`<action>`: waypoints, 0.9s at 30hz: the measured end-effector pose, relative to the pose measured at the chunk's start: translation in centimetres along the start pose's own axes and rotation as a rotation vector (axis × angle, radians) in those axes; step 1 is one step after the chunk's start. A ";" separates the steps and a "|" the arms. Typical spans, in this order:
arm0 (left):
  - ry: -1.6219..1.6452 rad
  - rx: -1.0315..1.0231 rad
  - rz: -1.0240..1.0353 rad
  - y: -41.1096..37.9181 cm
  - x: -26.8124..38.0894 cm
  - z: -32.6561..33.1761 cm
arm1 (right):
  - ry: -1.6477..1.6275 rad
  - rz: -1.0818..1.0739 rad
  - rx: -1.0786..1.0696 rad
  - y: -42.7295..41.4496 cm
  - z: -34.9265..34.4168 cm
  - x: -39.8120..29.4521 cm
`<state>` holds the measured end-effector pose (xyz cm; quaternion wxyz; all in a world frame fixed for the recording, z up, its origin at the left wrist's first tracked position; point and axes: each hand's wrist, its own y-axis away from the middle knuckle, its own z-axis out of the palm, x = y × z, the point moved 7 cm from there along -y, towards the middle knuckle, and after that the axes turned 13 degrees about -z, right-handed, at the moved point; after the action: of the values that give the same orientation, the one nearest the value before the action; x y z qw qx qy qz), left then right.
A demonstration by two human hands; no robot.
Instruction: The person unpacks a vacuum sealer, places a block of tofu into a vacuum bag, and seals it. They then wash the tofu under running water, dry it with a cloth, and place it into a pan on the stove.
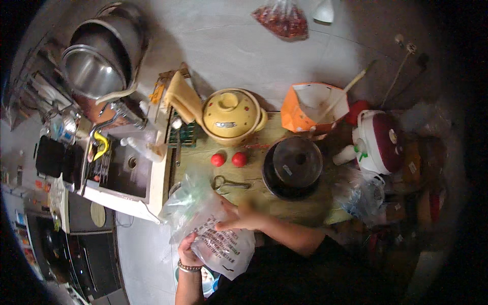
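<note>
A translucent plastic bag [223,248] with dark printed writing is held between my two hands, above the table's front left corner. My left hand [189,251], with beaded bracelets at the wrist, grips the bag's left side. From the right, my right hand [238,220] has its thumb and fingers on the bag's upper part. A clear, crumpled section of plastic [188,202] spreads beyond the hands; what the bag contains cannot be made out. Just past it lie a metal tool with a ring-shaped end [230,184] and two red round fruits or vegetables [228,159].
A yellow lidded clay pot [230,116] and an orange paper box [295,108] stand behind on the wooden table [202,156]. To the right are a dark pot with a glass lid [297,162] and a rice cooker [379,141]. A sink [131,179] adjoins at left.
</note>
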<state>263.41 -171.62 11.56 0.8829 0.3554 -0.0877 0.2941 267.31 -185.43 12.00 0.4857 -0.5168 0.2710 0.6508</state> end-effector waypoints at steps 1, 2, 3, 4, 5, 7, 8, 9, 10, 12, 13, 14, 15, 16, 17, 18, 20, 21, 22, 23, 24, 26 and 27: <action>0.031 -0.020 -0.080 -1.2 -0.7 0.6 | -0.094 0.089 0.065 0.6 -0.8 0.2; 0.006 -0.051 -0.129 -2.2 -1.3 1.9 | -0.190 0.178 0.125 1.2 -1.7 0.3; -0.015 -0.081 -0.175 -3.1 -1.9 3.2 | -0.288 0.268 0.182 1.8 -2.6 0.2; -0.069 -0.061 -0.196 -3.8 -2.6 3.2 | -0.176 0.270 0.272 2.1 -4.4 -0.6; -0.120 -0.037 -0.209 -4.4 -3.3 2.6 | -0.059 0.284 0.354 2.3 -5.9 -1.5; 0.022 -0.147 -0.204 -6.3 -5.1 1.8 | 0.083 0.222 0.475 3.1 -9.2 -2.1; -0.056 -0.181 -0.092 -6.1 -4.3 4.7 | 0.109 0.139 0.512 3.3 -10.7 -2.8; -0.132 -0.211 0.024 -5.7 -3.3 7.6 | 0.300 0.075 0.543 3.6 -13.2 -5.0; -0.142 -0.259 0.015 -5.8 -3.4 7.3 | 0.593 0.066 0.847 5.4 -17.1 -7.7; -0.212 -0.052 0.115 -5.3 -2.7 5.2 | 0.894 -0.379 1.023 6.1 -22.4 -17.4; -0.269 0.081 0.125 -5.0 -2.4 2.5 | 1.155 -0.355 1.062 6.8 -24.7 -21.0; -0.307 0.214 0.104 -4.5 -2.6 0.0 | 1.470 -0.558 1.042 8.2 -27.2 -24.8; -0.299 0.345 0.073 -3.9 -3.0 -1.8 | 1.622 -0.660 1.103 8.6 -28.8 -27.9; -0.340 0.437 0.055 -2.9 -3.4 -2.8 | 1.744 -0.739 1.008 8.0 -29.9 -29.9; -0.382 0.528 0.034 -2.0 -3.8 -3.7 | 1.862 -0.818 0.905 7.5 -30.7 -31.2; -0.359 0.543 0.019 -1.5 -4.6 -4.7 | 1.911 -0.778 0.799 7.2 -32.7 -30.8; -0.309 0.557 0.007 -0.9 -6.1 -6.1 | 1.994 -0.690 0.582 6.5 -37.0 -27.3; -0.307 0.574 -0.023 -0.9 -6.7 -6.5 | 2.051 -0.566 0.513 6.2 -38.8 -24.8; -0.282 0.579 -0.029 -0.8 -7.2 -6.4 | 2.088 -0.451 0.439 5.4 -40.6 -21.9; -0.256 0.584 -0.035 -0.6 -7.7 -6.4 | 2.110 -0.282 0.408 4.5 -42.1 -19.4; -0.259 0.596 -0.034 -0.5 -8.2 -6.6 | 2.126 -0.113 0.374 3.9 -43.6 -16.9; -0.273 0.625 -0.027 -0.2 -8.9 -7.1 | 2.182 0.111 0.291 2.8 -46.6 -12.2; -0.277 0.654 -0.025 0.1 -9.2 -7.5 | 2.232 0.171 0.244 2.7 -48.3 -10.6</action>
<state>255.48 -170.62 2.77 0.7056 0.6569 -0.1032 0.2450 284.50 -231.46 6.13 -0.0276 -0.7386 0.6503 -0.1757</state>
